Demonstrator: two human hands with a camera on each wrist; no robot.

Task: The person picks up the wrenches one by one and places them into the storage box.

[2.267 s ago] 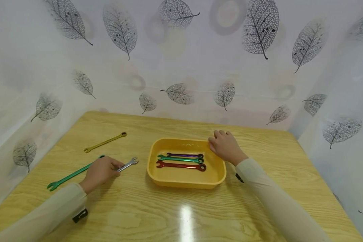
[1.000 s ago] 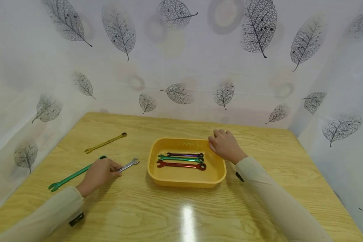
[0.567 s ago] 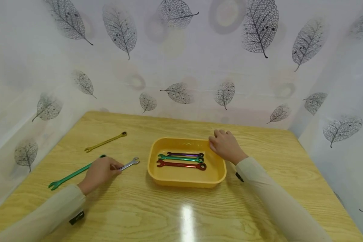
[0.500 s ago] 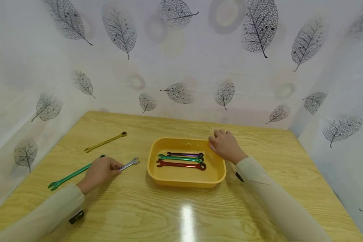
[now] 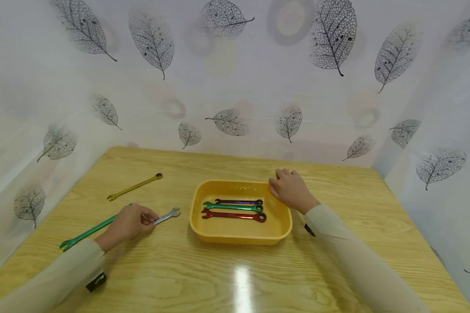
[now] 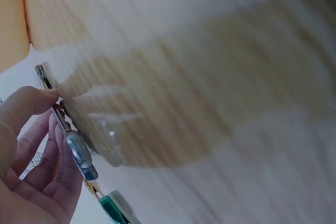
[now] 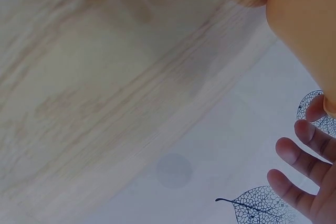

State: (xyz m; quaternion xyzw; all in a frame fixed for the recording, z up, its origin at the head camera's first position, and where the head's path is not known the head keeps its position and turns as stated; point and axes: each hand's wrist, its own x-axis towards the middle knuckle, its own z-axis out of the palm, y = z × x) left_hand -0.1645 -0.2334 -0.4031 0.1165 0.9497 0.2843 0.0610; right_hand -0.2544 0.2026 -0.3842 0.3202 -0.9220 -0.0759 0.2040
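My left hand [image 5: 128, 224] pinches a small silver combination wrench [image 5: 167, 216] between thumb and fingers, its open end pointing right toward a yellow plastic tub [image 5: 239, 239]. In the left wrist view the thumb lies across the shaft of that wrench [image 6: 79, 153], low over the table. A long green wrench [image 5: 88, 233] lies behind this hand, its far end mostly hidden. My right hand [image 5: 291, 190] grips the tub's back right corner, fingers outside the rim. Inside the tub, a purple wrench [image 5: 239, 202], a green ratchet wrench [image 5: 233, 207] and a red one [image 5: 233, 215] lie side by side.
A gold ratchet wrench [image 5: 135, 187] lies on the wooden table [image 5: 203, 278] at the back left. White curtains [image 5: 227, 78] printed with leaves hang behind the table and along its sides. A bright light reflection shows on the tabletop in front of the tub.
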